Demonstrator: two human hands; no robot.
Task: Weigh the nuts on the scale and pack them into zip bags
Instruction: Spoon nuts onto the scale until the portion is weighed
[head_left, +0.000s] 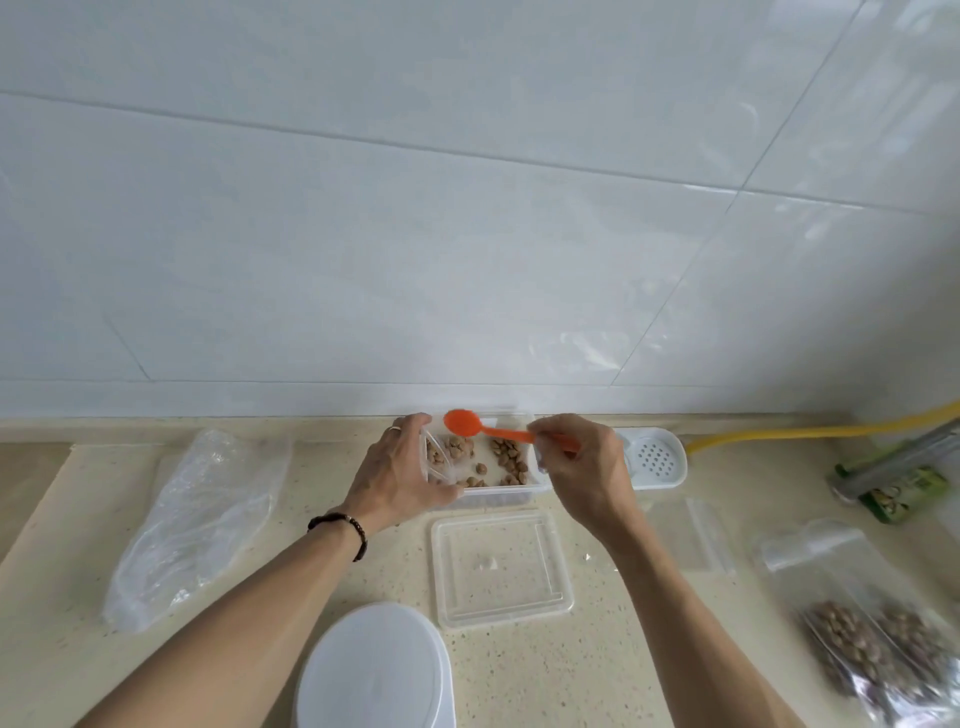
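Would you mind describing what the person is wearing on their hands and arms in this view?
Both forearms are bare, with no sleeves in view. The left hand has a pale ring on one finger, and the left wrist carries a dark beaded bracelet. The right hand wears nothing visible, no glove, ring or watch.

A clear rectangular container (511, 491) is sitting near the back of the counter, holding scattered brown nuts (510, 458). A small clear zip bag (448, 460) is lying tilted over the container's left end — a few nuts are showing through it. An orange plastic spoon (470, 427) is hovering above the container, bowl pointing left. Two filled zip bags (878, 649) are lying at the far right — blurred.
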